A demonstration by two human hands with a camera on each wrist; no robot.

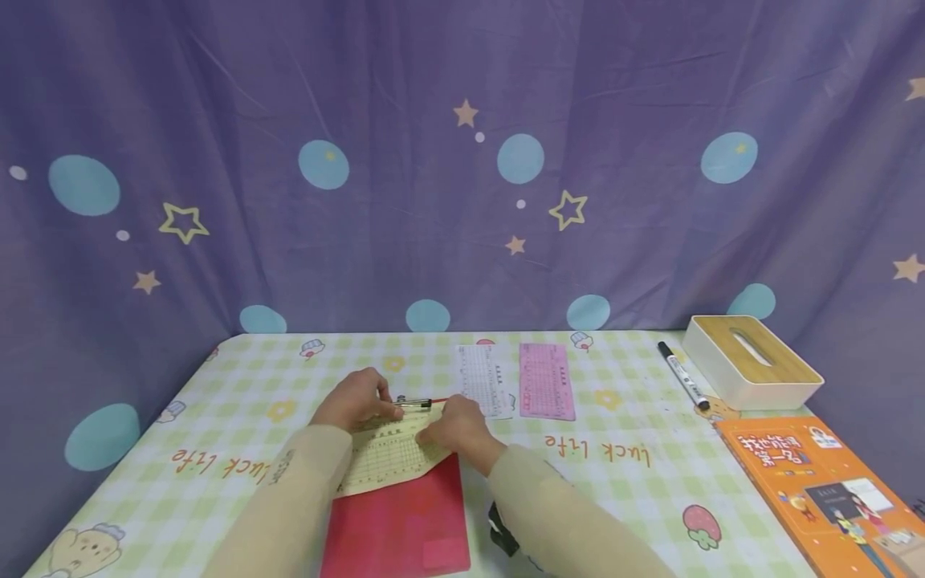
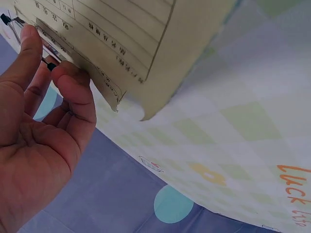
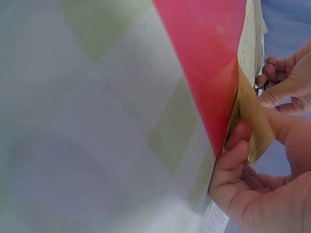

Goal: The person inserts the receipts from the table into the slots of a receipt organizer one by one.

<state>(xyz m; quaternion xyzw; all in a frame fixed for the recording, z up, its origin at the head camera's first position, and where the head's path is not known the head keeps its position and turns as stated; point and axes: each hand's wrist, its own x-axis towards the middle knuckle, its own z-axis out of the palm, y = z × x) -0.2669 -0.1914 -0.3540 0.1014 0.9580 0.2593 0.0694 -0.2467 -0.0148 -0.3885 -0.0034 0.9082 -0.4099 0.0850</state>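
Note:
A red folder (image 1: 397, 526) lies at the front middle of the table, with a metal clip (image 1: 413, 403) at its far end. A yellow printed form (image 1: 379, 461) lies slantwise over its upper part. My left hand (image 1: 356, 401) holds the clip; in the left wrist view, thumb and fingers close around the clip's black-tipped metal (image 2: 50, 66), beside the form's torn edge (image 2: 116, 99). My right hand (image 1: 462, 427) pinches the form's right upper side. The right wrist view shows the form (image 3: 259, 128) bent up between those fingers at the red folder's corner.
A white printed slip (image 1: 482, 381) and a pink one (image 1: 547, 381) lie beyond the right hand. Farther right are a marker (image 1: 682, 375), a tissue box (image 1: 747, 361) and an orange book (image 1: 766, 482). A black object (image 1: 501, 534) shows partly beneath the right sleeve.

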